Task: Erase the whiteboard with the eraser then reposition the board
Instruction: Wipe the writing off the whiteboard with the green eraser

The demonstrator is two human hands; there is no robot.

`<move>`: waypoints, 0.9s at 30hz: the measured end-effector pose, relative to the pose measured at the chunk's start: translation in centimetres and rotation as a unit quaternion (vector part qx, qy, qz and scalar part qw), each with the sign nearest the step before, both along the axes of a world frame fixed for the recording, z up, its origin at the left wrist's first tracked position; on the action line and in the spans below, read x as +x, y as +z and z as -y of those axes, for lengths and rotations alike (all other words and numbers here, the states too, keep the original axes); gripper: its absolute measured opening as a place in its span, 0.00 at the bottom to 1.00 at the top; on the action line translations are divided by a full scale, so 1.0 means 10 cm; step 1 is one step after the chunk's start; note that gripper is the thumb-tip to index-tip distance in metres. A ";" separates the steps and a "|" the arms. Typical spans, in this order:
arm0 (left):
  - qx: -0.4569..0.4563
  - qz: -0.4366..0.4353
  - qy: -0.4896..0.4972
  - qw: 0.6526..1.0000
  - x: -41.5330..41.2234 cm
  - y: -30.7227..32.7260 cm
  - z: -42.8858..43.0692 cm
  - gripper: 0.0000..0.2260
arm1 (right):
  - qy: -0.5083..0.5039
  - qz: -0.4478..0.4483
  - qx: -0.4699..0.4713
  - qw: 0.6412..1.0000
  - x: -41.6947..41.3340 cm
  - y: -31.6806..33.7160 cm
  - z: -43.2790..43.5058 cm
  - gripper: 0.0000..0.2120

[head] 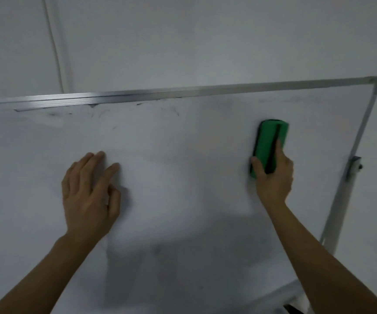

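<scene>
The whiteboard (183, 137) fills most of the head view, framed in silver metal along its top and right edges. Faint dark marker traces (96, 112) remain just under the top frame at the left. My right hand (273, 177) grips a green eraser (266, 141) with a black centre strip, pressed upright against the board's right part. My left hand (90, 191) lies flat on the board's left middle, fingers spread and holding nothing.
A silver stand post (339, 214) with a pivot clamp (354, 165) runs down the board's right side. A grey wall (183, 41) rises behind the board, with a thin pale conduit (53, 46) at the upper left.
</scene>
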State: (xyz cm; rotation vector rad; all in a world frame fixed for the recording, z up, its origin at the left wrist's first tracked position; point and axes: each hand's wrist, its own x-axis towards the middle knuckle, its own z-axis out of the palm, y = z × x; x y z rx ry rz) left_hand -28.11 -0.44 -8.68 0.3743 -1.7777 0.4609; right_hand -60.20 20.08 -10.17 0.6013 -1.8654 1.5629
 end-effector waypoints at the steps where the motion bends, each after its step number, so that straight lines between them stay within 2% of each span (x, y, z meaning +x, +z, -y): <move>1: 0.009 -0.002 0.009 1.000 -0.04 0.00 -0.04 0.16 | 0.014 0.089 -0.069 0.994 -0.14 0.10 -0.04 0.35; 2: 0.020 -0.005 0.020 1.000 -0.11 -0.01 -0.11 0.16 | 0.016 0.140 -0.105 0.984 -0.25 0.15 -0.06 0.35; 3: 0.034 -0.007 0.025 0.999 -0.17 -0.02 -0.19 0.17 | 0.010 0.144 -0.096 0.985 -0.27 0.15 -0.06 0.35; 6: 0.050 -0.006 0.029 0.998 -0.38 -0.03 -0.44 0.17 | 0.050 0.013 0.029 0.998 0.00 -0.21 -0.04 0.36; 8: 0.067 0.013 -0.002 0.998 -0.51 -0.02 -0.57 0.16 | 0.121 -0.067 0.137 0.981 0.22 -0.62 -0.05 0.36; 10: 0.138 0.046 -0.073 0.987 -0.70 0.03 -0.76 0.17 | 0.217 -0.077 0.219 0.948 0.31 -0.82 -0.24 0.35; 12: 0.242 0.073 -0.156 0.955 -0.87 0.11 -0.96 0.18 | 0.375 0.040 0.192 0.906 0.40 -0.76 -0.45 0.34; 14: 0.356 0.090 -0.231 0.901 -1.03 0.21 -1.11 0.13 | 0.475 0.163 0.116 0.857 0.41 -0.61 -0.59 0.34; 17: 0.493 0.100 -0.313 0.805 -1.22 0.37 -1.27 0.09 | 0.535 0.243 0.072 0.806 0.40 -0.33 -0.74 0.27; 20: 0.553 0.088 -0.357 0.748 -1.32 0.47 -1.38 0.09 | 0.570 0.268 0.064 0.774 0.39 -0.22 -0.79 0.26; 23: 0.576 0.098 -0.368 0.723 -1.35 0.56 -1.42 0.08 | 0.581 0.295 0.046 0.757 0.41 -0.21 -0.74 0.26; 27: 0.581 0.102 -0.338 0.733 -1.35 0.62 -1.40 0.08 | 0.600 0.320 0.013 0.733 0.47 -0.18 -0.63 0.23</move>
